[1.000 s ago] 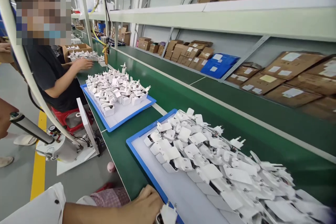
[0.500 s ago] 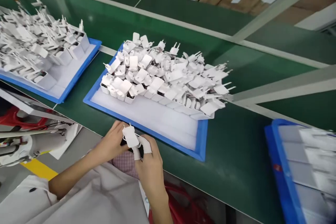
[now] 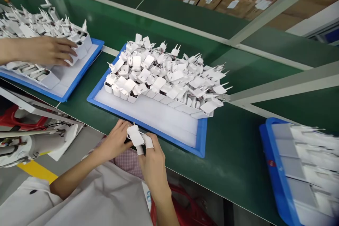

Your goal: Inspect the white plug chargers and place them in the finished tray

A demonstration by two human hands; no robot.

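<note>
A white two-pin power adapter (image 3: 135,135) is between my two hands, just off the front edge of the table. Its flat face is turned up and its pins point away from me. My right hand (image 3: 155,160), with white covers on the thumb and a finger, grips its right side. My left hand (image 3: 116,143) has its fingers curled against the left side. The undersides of both grips are hidden. Beyond my hands, a blue tray (image 3: 148,126) holds many similar adapters, standing in white open housings (image 3: 196,113) packed in rows.
On the left, a co-worker's hand (image 3: 51,51) reaches over another blue tray (image 3: 79,72) of adapters. A third blue tray (image 3: 278,180) with white parts stands at the right on the green table (image 3: 233,169). Cardboard boxes (image 3: 234,5) line the shelf behind; a slanted metal post (image 3: 286,86) rises at right.
A co-worker's hand has come in from the left over the left tray. The view has shifted slightly. My hands still hold the adapter in nearly the same place.
</note>
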